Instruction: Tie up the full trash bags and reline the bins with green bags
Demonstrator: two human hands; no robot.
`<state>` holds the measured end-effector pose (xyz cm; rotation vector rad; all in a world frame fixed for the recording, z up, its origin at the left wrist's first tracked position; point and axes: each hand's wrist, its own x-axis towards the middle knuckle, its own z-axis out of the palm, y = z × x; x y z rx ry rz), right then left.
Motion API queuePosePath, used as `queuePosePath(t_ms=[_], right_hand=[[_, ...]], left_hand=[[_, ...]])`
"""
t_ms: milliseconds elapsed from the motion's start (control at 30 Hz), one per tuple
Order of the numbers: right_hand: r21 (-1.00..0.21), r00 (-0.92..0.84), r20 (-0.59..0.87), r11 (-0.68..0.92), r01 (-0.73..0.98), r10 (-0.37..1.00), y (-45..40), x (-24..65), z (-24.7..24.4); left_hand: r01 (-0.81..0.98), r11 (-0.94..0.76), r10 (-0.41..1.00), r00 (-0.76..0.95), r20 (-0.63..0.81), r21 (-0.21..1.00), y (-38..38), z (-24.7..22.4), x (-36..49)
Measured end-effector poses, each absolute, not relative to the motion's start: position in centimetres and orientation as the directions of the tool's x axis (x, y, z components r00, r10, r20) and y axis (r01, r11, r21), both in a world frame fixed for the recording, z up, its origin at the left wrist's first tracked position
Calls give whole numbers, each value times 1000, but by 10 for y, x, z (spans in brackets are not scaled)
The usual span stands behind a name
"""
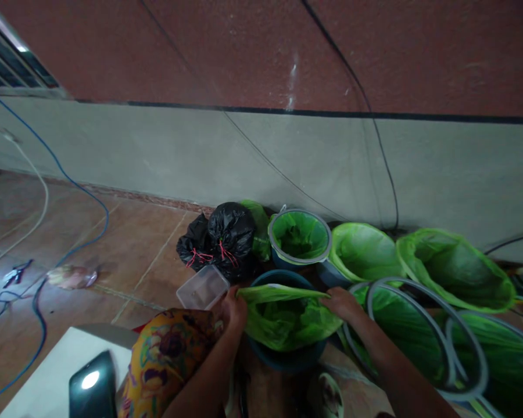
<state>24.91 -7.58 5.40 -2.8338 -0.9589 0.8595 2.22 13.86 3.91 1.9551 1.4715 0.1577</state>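
Observation:
A green plastic bag (287, 334) hangs inside a dark blue-green bin (283, 363), its mouth stretched wide above the rim. My left hand (235, 310) grips the bag's edge at the left, close to a clear plastic container (203, 287). At the right side, my right hand (340, 303) pinches the opposite edge of the same bag. The bag's top edge runs taut between both hands, and its lower part sags into the bin.
Behind stand bins lined with green bags (366, 252) and black tied bags (230, 232). Loose grey rings (479, 354) lie over lined bins at the right. A phone (93, 386) rests on a white surface (39, 371) at the left; a blue cable (107, 217) crosses the floor.

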Motion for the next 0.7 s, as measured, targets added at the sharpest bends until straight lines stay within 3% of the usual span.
queuePosePath(t_ms=[133,233,333,500,600,700], right_hand=[[-264,687,-446,-818,511,573,-80,247,62],[-267,746,-408,-850,454,527,-80,244,64],[-256,786,-318,-846,467,530,-76,238,66],[-330,687,-167,-696,637,708,-58,222,68],[-449,611,-190,-622,642,768,-43,216,64],[-550,629,-262,-649,526,732,-30,218,53]], left_hand=[[733,-466,804,585,-108,496,133,70,39],[557,-636,587,799,-134,534,130,82,64],[489,-668,411,871,-271,560,129,78,87],[519,-645,395,855,-337,560,135,70,103],[519,-642,413,854,-316,564,139,73,107],[502,-683,403,865,-300,530,143,74,111]])
